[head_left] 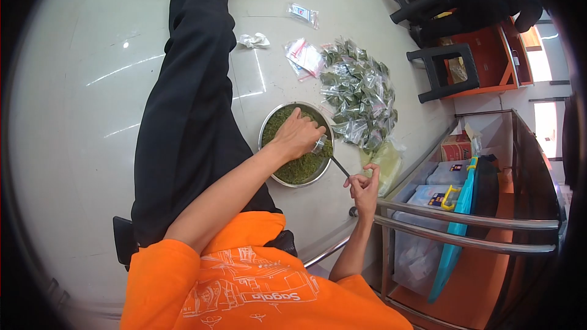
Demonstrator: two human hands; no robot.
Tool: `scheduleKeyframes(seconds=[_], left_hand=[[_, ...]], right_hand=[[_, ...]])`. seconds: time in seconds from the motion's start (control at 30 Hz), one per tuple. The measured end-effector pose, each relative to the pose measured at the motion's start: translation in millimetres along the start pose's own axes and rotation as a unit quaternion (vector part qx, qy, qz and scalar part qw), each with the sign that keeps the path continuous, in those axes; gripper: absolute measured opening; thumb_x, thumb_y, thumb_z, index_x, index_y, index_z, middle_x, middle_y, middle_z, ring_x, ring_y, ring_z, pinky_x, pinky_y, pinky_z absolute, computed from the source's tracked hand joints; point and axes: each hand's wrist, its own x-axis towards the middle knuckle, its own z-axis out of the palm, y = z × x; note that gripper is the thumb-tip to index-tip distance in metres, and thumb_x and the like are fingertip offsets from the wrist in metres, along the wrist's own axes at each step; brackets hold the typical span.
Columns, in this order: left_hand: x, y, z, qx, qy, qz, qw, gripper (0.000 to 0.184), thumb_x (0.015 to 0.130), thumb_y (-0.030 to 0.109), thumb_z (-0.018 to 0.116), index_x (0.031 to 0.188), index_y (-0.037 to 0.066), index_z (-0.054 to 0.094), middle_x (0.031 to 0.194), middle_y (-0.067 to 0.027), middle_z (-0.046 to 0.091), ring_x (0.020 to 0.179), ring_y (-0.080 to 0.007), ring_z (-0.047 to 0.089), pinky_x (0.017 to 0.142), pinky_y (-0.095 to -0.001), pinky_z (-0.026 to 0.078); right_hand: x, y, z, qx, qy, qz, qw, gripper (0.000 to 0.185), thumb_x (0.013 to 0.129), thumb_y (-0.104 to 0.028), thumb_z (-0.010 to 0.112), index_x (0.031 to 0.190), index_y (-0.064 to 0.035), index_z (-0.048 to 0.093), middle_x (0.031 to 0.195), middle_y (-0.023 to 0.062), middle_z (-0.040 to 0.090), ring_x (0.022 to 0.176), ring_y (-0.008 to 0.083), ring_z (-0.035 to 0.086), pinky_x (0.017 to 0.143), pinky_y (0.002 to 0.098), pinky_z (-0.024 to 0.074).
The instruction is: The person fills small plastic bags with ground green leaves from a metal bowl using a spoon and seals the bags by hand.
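Observation:
A round metal bowl [265, 123] stands on the floor, with crumbly green dried material [296, 171] in it. Over the bowl, my left hand [298, 134] is closed on a small clear plastic bag [320, 143], mostly hidden by the fingers. At the lower right of the bowl, my right hand [364, 192] pinches a thin dark-handled tool [340, 167], some fingers raised. The tool's far end reaches the bowl's rim, near the bag, and cannot be made out. Many small clear bags of green material [361, 88] lie heaped on the floor beyond the bowl.
A larger bag of pale green stuff [385, 162] lies near my right hand. Flat empty bags [304, 58], a crumpled white tissue [254, 40] and another packet [302, 14] are on the floor. At right are a metal-railed glass cabinet [471, 223], stools [446, 70] and a person in black [483, 0].

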Motion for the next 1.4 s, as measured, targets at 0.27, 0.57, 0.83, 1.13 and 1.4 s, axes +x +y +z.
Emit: scheduleKeyframes(seconds=[0.27, 0.57, 0.83, 1.13, 1.4], left_hand=[[-2.0, 8.1, -3.5, 0.026, -0.040, 0.039, 0.998, 0.044, 0.068, 0.024, 0.086, 0.102, 0.009, 0.062, 0.093, -0.0051, 0.069, 0.098, -0.0248, 0.065, 0.094, -0.0434, 0.039], [-2.2, 9.5, -5.1, -0.167, 0.026, 0.033, 0.985, 0.041, 0.070, 0.034, 0.085, 0.093, 0.010, 0.061, 0.083, -0.0053, 0.067, 0.088, -0.0262, 0.064, 0.084, -0.0412, 0.039], [-4.1, 5.9, -6.2, -0.213, 0.054, 0.011, 0.976, 0.041, 0.070, 0.038, 0.085, 0.089, 0.010, 0.061, 0.081, -0.0075, 0.066, 0.087, -0.0285, 0.063, 0.083, -0.0410, 0.039], [-4.7, 2.4, -14.0, -0.299, 0.090, -0.019, 0.950, 0.043, 0.068, 0.040, 0.086, 0.090, 0.008, 0.066, 0.076, -0.0093, 0.068, 0.079, -0.0307, 0.066, 0.082, -0.0408, 0.043], [-7.8, -2.3, -10.8, -0.309, 0.116, -0.040, 0.943, 0.048, 0.067, 0.042, 0.087, 0.093, 0.006, 0.068, 0.076, -0.0120, 0.069, 0.076, -0.0330, 0.067, 0.079, -0.0411, 0.048]], right_hand=[[5.1, -11.1, 4.9, -0.053, -0.031, -0.018, 0.998, 0.035, 0.088, 0.004, 0.057, 0.115, -0.0083, 0.039, 0.069, 0.0086, 0.068, 0.048, 0.0055, 0.048, 0.046, 0.0224, 0.0353], [-4.3, -66.8, 42.6, -0.459, -0.006, -0.318, 0.830, 0.022, 0.081, 0.000, 0.067, 0.100, -0.0092, 0.071, 0.078, 0.0023, 0.064, 0.064, 0.0235, 0.058, 0.066, 0.0367, 0.0406], [-13.4, -90.0, 35.0, -0.552, 0.059, -0.368, 0.746, 0.036, 0.074, 0.003, 0.069, 0.106, -0.0131, 0.072, 0.096, 0.0015, 0.064, 0.090, 0.0207, 0.061, 0.082, 0.0413, 0.0381], [-19.5, -91.2, 42.4, -0.558, 0.122, -0.404, 0.715, 0.036, 0.074, 0.005, 0.069, 0.104, -0.0142, 0.073, 0.101, 0.0006, 0.065, 0.094, 0.0208, 0.061, 0.093, 0.0439, 0.0320], [-28.5, -83.1, 44.6, -0.520, 0.189, -0.376, 0.743, 0.032, 0.076, 0.006, 0.069, 0.103, -0.0114, 0.074, 0.098, 0.0020, 0.066, 0.091, 0.0207, 0.062, 0.093, 0.0422, 0.0318]])
